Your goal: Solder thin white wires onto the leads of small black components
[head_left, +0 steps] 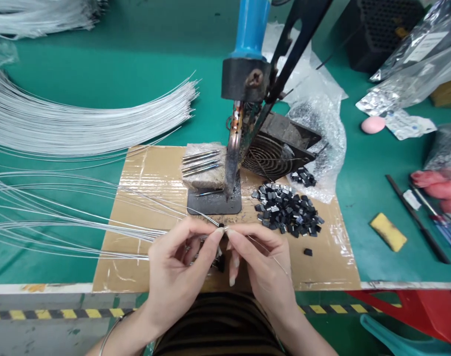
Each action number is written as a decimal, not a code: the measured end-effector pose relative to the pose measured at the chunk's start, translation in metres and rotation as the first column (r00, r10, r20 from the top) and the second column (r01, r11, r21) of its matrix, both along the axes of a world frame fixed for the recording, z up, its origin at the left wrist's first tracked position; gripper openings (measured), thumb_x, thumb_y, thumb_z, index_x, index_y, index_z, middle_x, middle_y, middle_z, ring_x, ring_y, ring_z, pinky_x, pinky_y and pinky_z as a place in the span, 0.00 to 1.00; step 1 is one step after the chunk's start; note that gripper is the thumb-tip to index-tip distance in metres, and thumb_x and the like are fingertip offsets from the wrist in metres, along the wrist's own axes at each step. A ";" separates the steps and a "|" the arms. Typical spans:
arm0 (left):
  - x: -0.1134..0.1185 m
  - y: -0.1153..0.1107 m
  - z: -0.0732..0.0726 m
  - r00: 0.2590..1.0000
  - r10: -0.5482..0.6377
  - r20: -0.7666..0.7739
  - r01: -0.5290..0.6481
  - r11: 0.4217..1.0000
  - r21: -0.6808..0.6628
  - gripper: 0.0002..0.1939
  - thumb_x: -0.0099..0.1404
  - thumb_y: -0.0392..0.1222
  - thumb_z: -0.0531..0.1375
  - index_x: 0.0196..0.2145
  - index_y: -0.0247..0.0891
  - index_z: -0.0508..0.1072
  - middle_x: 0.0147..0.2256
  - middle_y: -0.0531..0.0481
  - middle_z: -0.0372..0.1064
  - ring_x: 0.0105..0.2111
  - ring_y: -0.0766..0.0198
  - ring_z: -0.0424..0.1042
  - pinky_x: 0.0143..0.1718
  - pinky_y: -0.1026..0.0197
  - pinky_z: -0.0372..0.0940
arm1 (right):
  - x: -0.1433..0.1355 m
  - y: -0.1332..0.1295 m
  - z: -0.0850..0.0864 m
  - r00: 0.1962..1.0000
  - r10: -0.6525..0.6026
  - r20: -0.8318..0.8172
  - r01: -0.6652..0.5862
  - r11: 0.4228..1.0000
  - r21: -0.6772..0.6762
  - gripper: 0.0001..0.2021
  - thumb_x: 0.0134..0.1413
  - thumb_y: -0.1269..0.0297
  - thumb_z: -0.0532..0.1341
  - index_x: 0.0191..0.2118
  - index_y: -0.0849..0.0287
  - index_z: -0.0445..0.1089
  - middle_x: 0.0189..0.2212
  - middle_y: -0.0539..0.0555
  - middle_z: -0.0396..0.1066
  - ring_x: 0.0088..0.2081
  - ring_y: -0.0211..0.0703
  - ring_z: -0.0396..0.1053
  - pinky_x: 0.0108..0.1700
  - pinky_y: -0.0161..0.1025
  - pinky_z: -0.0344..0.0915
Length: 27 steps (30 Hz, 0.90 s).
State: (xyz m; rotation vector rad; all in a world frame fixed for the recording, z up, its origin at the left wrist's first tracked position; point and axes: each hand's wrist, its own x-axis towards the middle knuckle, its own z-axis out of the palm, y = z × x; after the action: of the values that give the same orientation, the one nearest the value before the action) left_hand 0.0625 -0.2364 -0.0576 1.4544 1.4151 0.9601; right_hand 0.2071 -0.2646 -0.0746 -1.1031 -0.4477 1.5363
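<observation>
My left hand (186, 267) pinches a small black piece (221, 226) at the end of a thin wire, below the soldering iron tip (231, 185). Close against it, my right hand (260, 262) has thumb and forefinger pressed together on a thin wire (264, 245) that trails over the palm. The fingertips of both hands nearly touch. Several pale wires (132, 228) run from the left into my left hand. Another black piece (220, 262) shows between the hands, partly hidden. A pile of small black pieces (288, 207) lies on the cardboard (136, 173) to the right.
A blue-handled soldering iron (251, 29) hangs from a black stand over the middle. Behind it lies a dark fan (277, 148). A large wire bundle (80, 128) covers the left. Metal rods (201, 163) rest on a block. At right are a yellow sponge (388, 231) and tools.
</observation>
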 end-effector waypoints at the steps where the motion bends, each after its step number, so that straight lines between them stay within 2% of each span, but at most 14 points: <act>1: 0.000 0.000 0.000 1.000 -0.004 -0.004 0.004 1.000 0.004 0.05 0.68 0.38 0.67 0.33 0.40 0.79 0.26 0.54 0.75 0.23 0.69 0.68 0.24 0.68 0.61 | 0.001 0.000 0.000 1.000 0.001 0.006 -0.001 1.000 0.003 0.05 0.60 0.60 0.73 0.38 0.54 0.85 0.24 0.48 0.76 0.16 0.33 0.71 0.19 0.30 0.70; 7: -0.001 0.002 0.000 1.000 -0.030 -0.008 0.030 0.999 0.015 0.05 0.69 0.37 0.66 0.34 0.42 0.78 0.27 0.54 0.75 0.25 0.69 0.70 0.26 0.68 0.63 | 0.003 0.000 0.001 0.999 -0.010 0.039 0.009 1.000 0.019 0.05 0.61 0.61 0.72 0.40 0.54 0.85 0.26 0.49 0.78 0.17 0.33 0.71 0.19 0.30 0.71; 15: -0.001 -0.002 -0.003 0.998 -0.047 -0.033 0.047 0.999 0.023 0.04 0.71 0.37 0.65 0.36 0.42 0.77 0.28 0.53 0.75 0.25 0.68 0.69 0.25 0.66 0.61 | 0.001 0.001 0.001 0.998 -0.002 -0.062 0.003 1.000 0.012 0.04 0.61 0.61 0.72 0.38 0.54 0.85 0.26 0.47 0.77 0.17 0.30 0.71 0.18 0.26 0.69; 20: -0.003 -0.003 -0.005 0.997 -0.063 -0.050 0.065 0.996 0.059 0.04 0.71 0.36 0.65 0.36 0.42 0.76 0.26 0.55 0.71 0.22 0.69 0.64 0.24 0.65 0.59 | 0.004 0.005 0.003 0.988 0.004 -0.155 -0.010 0.999 -0.040 0.05 0.57 0.60 0.74 0.34 0.56 0.84 0.23 0.46 0.75 0.15 0.30 0.68 0.15 0.26 0.67; 24: -0.005 0.000 -0.003 0.989 -0.123 -0.081 0.130 0.988 0.088 0.06 0.71 0.34 0.64 0.35 0.43 0.76 0.22 0.59 0.62 0.20 0.71 0.56 0.21 0.66 0.53 | 0.012 0.010 0.006 0.981 0.071 -0.179 -0.081 0.995 -0.050 0.06 0.56 0.62 0.75 0.31 0.57 0.83 0.22 0.46 0.74 0.14 0.29 0.67 0.15 0.25 0.66; 27: -0.006 0.002 -0.002 0.984 -0.153 -0.094 0.164 0.979 0.118 0.07 0.70 0.33 0.64 0.35 0.43 0.75 0.22 0.59 0.62 0.21 0.71 0.57 0.21 0.67 0.53 | 0.017 0.013 0.007 0.980 0.116 -0.163 -0.124 0.991 -0.040 0.07 0.56 0.63 0.74 0.30 0.59 0.83 0.21 0.46 0.73 0.14 0.29 0.68 0.16 0.24 0.65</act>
State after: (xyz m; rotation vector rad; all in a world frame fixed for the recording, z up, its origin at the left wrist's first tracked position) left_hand 0.0565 -0.2348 -0.0593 1.6920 1.2951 0.9092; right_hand 0.2240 -0.2521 -0.0678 -0.9967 -0.3729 1.7363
